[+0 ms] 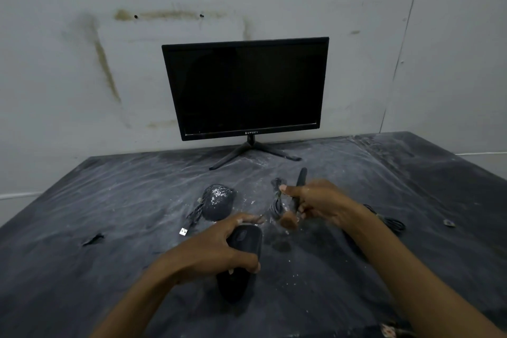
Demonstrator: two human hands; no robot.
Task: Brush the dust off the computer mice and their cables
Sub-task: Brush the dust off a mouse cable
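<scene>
My left hand [219, 247] grips a black computer mouse [244, 244] lifted just above the table, fingers wrapped over its top. My right hand [321, 202] holds a dark-handled brush [300, 181] with its brown bristle tip [288, 221] pointing down, blurred, just right of the held mouse. A second mouse [218, 202], speckled with white dust, lies on the table behind my left hand, its cable and USB plug [184, 231] trailing to the left. A bundled cable [277, 200] lies under my right thumb.
A black monitor [245, 88] on a forked stand stands at the back against the stained wall. The dark table cover [109, 228] is streaked with white dust and has a small tear [93, 239] at the left. Another cable [392, 223] loops behind my right wrist.
</scene>
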